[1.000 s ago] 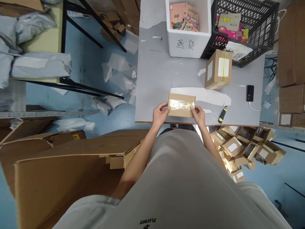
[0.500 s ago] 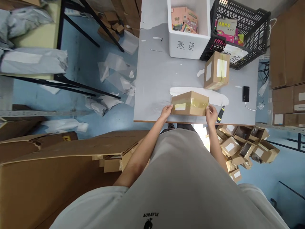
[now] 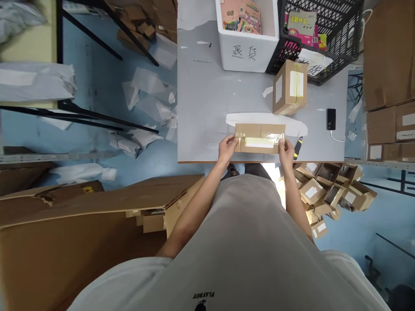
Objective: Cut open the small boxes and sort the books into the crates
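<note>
Between my hands is a taped cardboard box (image 3: 254,131) with a pale label on the face turned up to me. My left hand (image 3: 227,149) grips its left end, thumb on top. At the other end, my right hand (image 3: 285,153) holds the right edge with closed fingers. Beneath and behind the box, a long white sheet (image 3: 296,126) lies on the grey table (image 3: 201,108). A black and yellow utility knife (image 3: 298,148) rests just right of my right hand. Farther back stands a second taped cardboard box (image 3: 289,88), upright.
A white bin (image 3: 248,55) with booklets and a black plastic crate (image 3: 340,47) with books stand at the back. A phone (image 3: 331,119) on a cable lies at the right. Opened boxes (image 3: 327,190) are piled on the floor; a large carton (image 3: 97,242) is at left.
The box in my hands has been turned, so its labelled face now shows flatter toward me. The whole view has shifted slightly, moving the table left and up.
</note>
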Demonstrator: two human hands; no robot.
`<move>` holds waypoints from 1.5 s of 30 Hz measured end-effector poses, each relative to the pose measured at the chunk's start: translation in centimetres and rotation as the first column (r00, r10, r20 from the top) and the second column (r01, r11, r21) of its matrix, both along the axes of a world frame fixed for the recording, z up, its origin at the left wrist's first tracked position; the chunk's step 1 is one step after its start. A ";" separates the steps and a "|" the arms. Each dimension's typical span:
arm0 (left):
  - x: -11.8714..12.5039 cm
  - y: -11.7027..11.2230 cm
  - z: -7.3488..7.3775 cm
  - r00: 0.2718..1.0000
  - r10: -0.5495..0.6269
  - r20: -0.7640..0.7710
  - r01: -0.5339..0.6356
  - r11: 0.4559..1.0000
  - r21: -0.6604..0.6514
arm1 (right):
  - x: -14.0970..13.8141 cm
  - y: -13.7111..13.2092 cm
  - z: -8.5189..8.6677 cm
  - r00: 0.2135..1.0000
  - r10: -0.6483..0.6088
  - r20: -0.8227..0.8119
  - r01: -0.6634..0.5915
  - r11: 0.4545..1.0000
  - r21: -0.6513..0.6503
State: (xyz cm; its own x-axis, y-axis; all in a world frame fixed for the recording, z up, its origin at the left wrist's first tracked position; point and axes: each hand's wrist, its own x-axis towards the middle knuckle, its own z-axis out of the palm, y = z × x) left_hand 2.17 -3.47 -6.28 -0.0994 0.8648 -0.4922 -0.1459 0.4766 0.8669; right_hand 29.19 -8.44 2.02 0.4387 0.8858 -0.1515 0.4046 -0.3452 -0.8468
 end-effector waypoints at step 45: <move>-2.1 5.7 1.9 0.999 0.050 -0.006 -0.050 0.990 -0.129 | 0.9 8.8 -4.1 0.922 0.102 -0.373 -0.181 0.966 -0.183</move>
State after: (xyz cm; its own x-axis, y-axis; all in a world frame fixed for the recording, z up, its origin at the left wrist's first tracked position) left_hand 0.04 2.24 -4.37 -0.1427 0.7879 -0.5991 -0.1703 0.5767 0.7990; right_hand 30.07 0.40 -2.12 0.1921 0.8649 -0.4638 0.1461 -0.4925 -0.8579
